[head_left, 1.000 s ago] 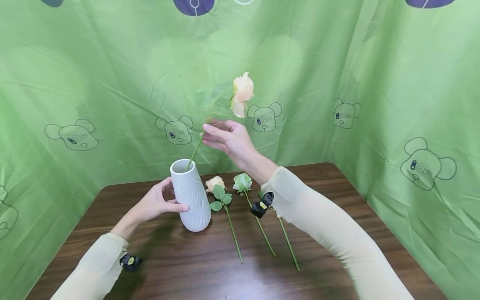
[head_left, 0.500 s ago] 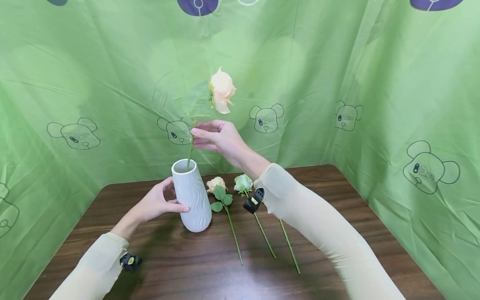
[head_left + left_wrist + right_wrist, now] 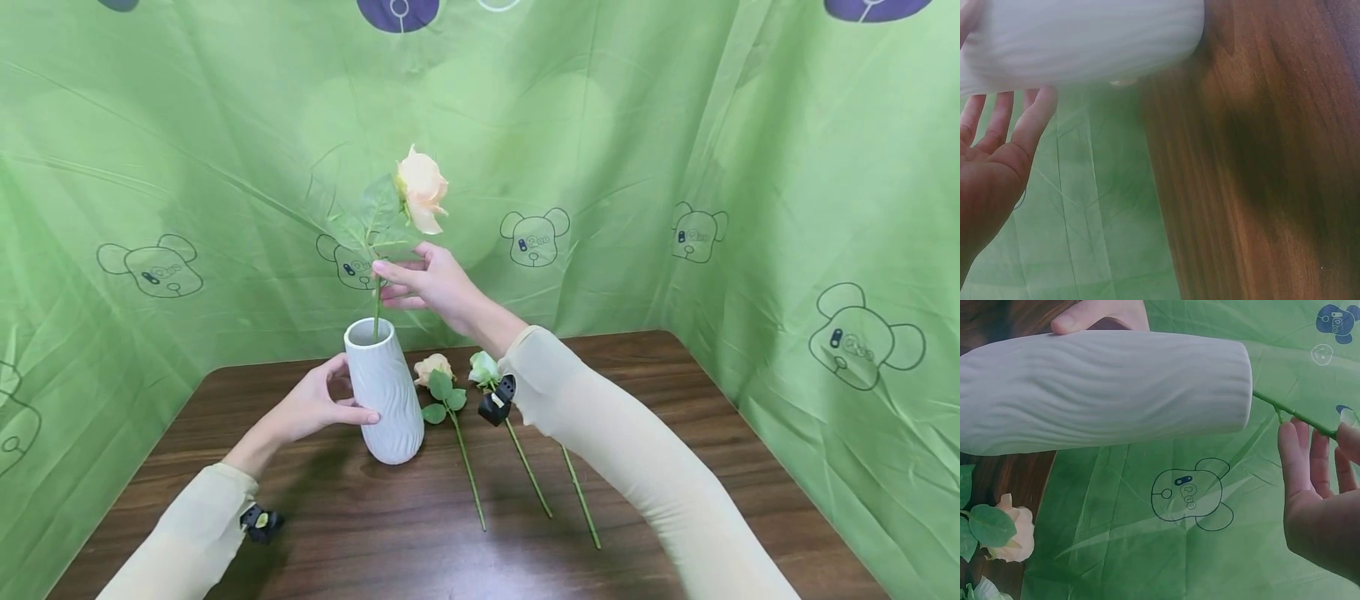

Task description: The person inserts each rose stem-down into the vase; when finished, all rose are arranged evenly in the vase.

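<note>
A white ridged vase (image 3: 386, 404) stands on the brown wooden table (image 3: 330, 533). My left hand (image 3: 311, 404) grips its side, thumb on the front and fingers behind. Above the mouth, my right hand (image 3: 438, 287) pinches the green stem of a peach rose (image 3: 422, 190) between thumb and fingers. The stem runs down into the vase mouth, its lower end hidden inside. Bloom and leaves rise above the hand. In the right wrist view the stem (image 3: 1272, 402) comes out of the vase's opening, with my fingertips farther along it.
Right of the vase lie another peach rose (image 3: 433, 369), a pale green rose (image 3: 483, 368) and a third stem (image 3: 581, 498), whose upper part my right sleeve hides. Green cloth (image 3: 600, 125) printed with bear heads hangs behind the table and at both sides.
My right hand has moved left with the rose and slightly down at the end, bringing its stem from slanted to nearly upright in the vase mouth. My left hand and the vase have stayed put.
</note>
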Motion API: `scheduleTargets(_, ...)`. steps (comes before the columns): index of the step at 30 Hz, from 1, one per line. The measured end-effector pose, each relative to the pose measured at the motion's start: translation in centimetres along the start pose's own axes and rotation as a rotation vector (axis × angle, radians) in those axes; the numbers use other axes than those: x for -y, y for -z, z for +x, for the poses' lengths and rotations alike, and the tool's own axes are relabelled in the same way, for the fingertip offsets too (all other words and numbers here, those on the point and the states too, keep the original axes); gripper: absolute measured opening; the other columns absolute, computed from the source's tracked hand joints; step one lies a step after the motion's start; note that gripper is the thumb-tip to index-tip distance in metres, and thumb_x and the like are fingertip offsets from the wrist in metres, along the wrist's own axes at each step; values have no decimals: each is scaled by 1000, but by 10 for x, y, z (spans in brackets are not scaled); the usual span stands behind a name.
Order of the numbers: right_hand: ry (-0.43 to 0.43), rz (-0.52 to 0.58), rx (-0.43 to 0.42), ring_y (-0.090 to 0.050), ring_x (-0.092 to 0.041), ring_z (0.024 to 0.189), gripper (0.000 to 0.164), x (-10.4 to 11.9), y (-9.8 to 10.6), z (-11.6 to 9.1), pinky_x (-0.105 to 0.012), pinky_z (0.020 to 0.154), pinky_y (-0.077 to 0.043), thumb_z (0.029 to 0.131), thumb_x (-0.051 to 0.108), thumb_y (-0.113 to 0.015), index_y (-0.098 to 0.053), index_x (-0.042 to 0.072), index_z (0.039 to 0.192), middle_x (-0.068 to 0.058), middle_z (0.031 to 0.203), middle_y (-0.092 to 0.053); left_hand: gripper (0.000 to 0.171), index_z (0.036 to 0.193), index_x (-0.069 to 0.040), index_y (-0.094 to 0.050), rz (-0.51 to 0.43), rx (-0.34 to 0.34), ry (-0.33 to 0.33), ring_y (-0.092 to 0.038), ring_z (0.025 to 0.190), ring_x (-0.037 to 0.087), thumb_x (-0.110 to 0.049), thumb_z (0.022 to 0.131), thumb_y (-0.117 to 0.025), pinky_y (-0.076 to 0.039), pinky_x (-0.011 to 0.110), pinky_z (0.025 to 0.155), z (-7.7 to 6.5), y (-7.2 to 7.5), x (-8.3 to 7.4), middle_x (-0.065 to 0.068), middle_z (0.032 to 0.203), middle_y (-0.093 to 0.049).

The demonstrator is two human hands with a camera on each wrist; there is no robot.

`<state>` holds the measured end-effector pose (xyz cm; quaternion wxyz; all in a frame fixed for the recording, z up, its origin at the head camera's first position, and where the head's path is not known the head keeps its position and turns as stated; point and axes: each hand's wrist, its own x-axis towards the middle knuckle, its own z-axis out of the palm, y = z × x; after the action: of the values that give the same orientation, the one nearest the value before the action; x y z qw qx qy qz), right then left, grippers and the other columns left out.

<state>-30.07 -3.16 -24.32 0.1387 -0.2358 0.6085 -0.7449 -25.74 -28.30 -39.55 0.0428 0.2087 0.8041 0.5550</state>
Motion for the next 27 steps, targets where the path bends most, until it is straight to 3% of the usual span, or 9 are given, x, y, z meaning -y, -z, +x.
scheduleTargets(7, 5, -65, 9, -70, -29, 96, 38, 0, -4, 1, -38, 86, -62, 100, 22, -67, -57, 2, 131, -13, 126, -66, 79, 137, -6, -50, 9, 6, -10, -61, 112, 34, -8, 72, -93, -57, 36, 95, -1, 0, -1, 18, 125, -58)
scheduleTargets(14, 8, -76, 49, -71, -28, 99, 32, 1, -7, 2, -37, 87, -62, 99, 13, -67, -62, -3, 126, -18, 122, -68, 80, 137, -7, -50, 7, -2, -3, -63, 111, 33, -8, 71, -94, -58, 36, 94, 0, 1, 1, 16, 124, -60)
scheduleTargets(19, 0, -37, 50, -70, -31, 101, 32, 0, -9, 3, -39, 88, -61, 99, 6, -65, -58, 1, 130, -21, 123, -67, 80, 137, -6, -49, 13, 2, -9, -63, 111, 32, -9, 71, -94, -58, 36, 94, -1, 1, 0, 17, 124, -59)
scheduleTargets(27, -26, -53, 34, -70, -28, 99, 28, -2, -13, 6, -35, 87, -61, 98, 5, -66, -61, -2, 125, -16, 114, -71, 78, 138, -3, -48, 5, 13, -22, -62, 112, 32, -7, 73, -92, -57, 37, 96, 0, 0, 1, 19, 125, -57)
